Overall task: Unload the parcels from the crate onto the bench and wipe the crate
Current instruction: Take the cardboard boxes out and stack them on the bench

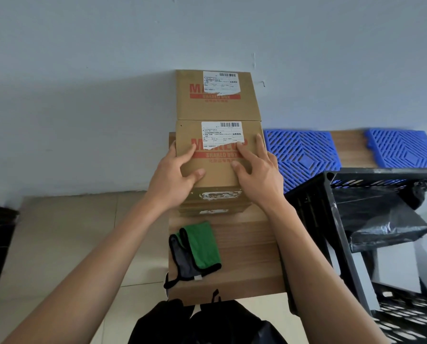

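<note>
Head cam: both hands, left hand (175, 177) and right hand (258, 175), lay flat-fingered on the near box (215, 170) stacked on the surface (244, 256); crate (331, 219) at 3 o'clock looked half-full with bagged parcels (391, 232); cloth (195, 249) untouched, so wiping wasn't started.

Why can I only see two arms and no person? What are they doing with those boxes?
The camera sits on the person's head and looks down, so you see only their arms. The left hand and right hand lie on the near cardboard box, fingers spread on its top and sides. It rests on flatter boxes on a wooden bench. A second, matching box sits just behind it by the wall. A green and grey cloth lies on the bench, nearer the person. On the right is a black crate with black and white parcels still inside.
</note>
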`<state>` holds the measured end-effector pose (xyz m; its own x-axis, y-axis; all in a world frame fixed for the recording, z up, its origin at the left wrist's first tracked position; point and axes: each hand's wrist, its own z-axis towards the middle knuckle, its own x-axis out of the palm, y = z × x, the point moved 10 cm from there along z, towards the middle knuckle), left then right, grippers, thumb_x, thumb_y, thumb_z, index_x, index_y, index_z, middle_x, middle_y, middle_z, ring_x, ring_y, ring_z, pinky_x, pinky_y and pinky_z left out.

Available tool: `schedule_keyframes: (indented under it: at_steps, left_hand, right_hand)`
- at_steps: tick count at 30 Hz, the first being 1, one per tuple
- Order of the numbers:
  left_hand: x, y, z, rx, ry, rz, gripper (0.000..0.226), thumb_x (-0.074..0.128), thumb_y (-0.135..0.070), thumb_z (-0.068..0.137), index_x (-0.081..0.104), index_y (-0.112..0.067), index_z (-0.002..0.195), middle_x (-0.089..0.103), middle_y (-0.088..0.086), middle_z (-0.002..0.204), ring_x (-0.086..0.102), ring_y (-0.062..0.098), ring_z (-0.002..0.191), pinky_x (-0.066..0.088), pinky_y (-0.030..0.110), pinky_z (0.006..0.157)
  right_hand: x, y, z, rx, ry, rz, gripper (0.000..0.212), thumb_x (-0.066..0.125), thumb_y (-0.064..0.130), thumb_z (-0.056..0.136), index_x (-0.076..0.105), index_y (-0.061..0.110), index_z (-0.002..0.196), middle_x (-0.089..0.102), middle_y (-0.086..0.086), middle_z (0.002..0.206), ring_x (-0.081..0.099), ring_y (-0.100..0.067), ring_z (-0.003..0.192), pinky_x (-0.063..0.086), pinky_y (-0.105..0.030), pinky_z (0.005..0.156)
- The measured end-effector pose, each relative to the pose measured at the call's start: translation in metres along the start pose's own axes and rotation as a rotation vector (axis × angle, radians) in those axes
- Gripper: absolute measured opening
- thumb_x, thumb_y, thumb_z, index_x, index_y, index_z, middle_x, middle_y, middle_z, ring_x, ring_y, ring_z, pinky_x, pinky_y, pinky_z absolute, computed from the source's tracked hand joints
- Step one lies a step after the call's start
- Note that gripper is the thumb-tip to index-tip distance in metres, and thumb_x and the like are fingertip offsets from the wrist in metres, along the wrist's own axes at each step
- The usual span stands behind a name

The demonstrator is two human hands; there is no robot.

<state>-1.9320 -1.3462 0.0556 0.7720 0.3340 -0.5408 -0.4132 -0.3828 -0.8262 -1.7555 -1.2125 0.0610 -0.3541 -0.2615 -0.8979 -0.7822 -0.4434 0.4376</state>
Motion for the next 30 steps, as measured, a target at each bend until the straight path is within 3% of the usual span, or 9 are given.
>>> schedule_keyframes:
  at_steps: [10,14,20,25,30]
  left_hand:
    - [-0.003,-0.005,0.001,0.026,-0.033,-0.069,0.067,0.075,-0.029,0.092,0.046,-0.027,0.153,0.042,-0.004,0.152,0.043,0.015,0.139,0.035,0.038,0.120]
    - [-0.009,-0.004,-0.002,0.047,-0.083,-0.049,0.059,0.078,-0.035,0.088,0.055,-0.029,0.143,0.048,-0.005,0.146,0.046,0.014,0.135,0.038,0.043,0.118]
    - [-0.017,-0.004,-0.016,0.123,-0.203,0.149,0.056,0.072,-0.054,0.088,0.062,-0.026,0.136,0.030,0.005,0.164,0.025,0.023,0.151,0.021,0.038,0.118]
    - [-0.008,-0.026,-0.024,0.327,-0.186,0.362,0.045,0.058,-0.048,0.099,0.068,-0.016,0.130,0.045,0.014,0.154,0.029,0.037,0.149,0.034,0.058,0.115]
    - [-0.003,-0.027,-0.023,0.360,-0.125,0.447,0.046,0.049,-0.049,0.102,0.061,-0.019,0.135,0.047,0.013,0.151,0.029,0.037,0.148,0.037,0.061,0.109]
  right_hand:
    - [-0.001,0.003,-0.002,-0.026,-0.027,-0.049,0.055,0.041,0.062,0.098,0.039,0.046,0.151,0.011,0.009,0.170,0.026,-0.031,0.148,0.049,-0.058,0.100]
    - [-0.004,0.010,-0.006,-0.032,-0.062,-0.111,0.053,0.038,0.060,0.101,0.042,0.041,0.151,0.014,0.000,0.170,0.017,-0.032,0.151,0.036,-0.061,0.112]
    - [-0.014,0.018,-0.020,-0.040,-0.107,-0.108,0.050,0.045,0.049,0.103,0.050,0.027,0.147,0.028,-0.010,0.165,0.019,-0.033,0.150,0.027,-0.063,0.114]
    - [-0.016,0.018,-0.046,-0.046,-0.105,-0.092,0.046,0.049,0.041,0.104,0.052,0.024,0.146,0.031,-0.008,0.163,0.019,-0.028,0.151,0.029,-0.064,0.112]
    - [-0.023,0.023,-0.073,-0.062,-0.098,-0.082,0.039,0.052,0.037,0.104,0.059,0.020,0.138,0.044,-0.006,0.155,0.028,-0.029,0.147,0.035,-0.061,0.107]
